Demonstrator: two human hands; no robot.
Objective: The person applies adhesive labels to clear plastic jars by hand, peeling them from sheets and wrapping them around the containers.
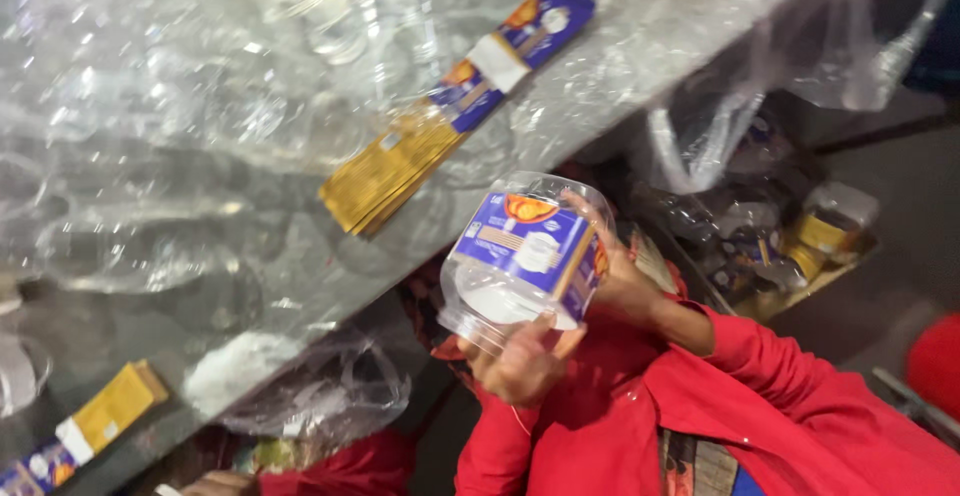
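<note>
I hold a clear plastic jar (pixel 525 256) with a blue and orange label wrapped round it, tilted on its side in front of me. My left hand (pixel 520 364) grips the jar's open rim from below. My right hand (pixel 618 268) presses on the label's edge at the jar's far side, fingers spread over it. Both sleeves are red.
A big clear plastic bag (pixel 200 136) full of empty clear jars fills the left and top. On it lies a long stack of blue and gold labels (pixel 455 101); another stack (pixel 90 426) lies at lower left. Labelled jars (pixel 800 236) sit in a bag at right.
</note>
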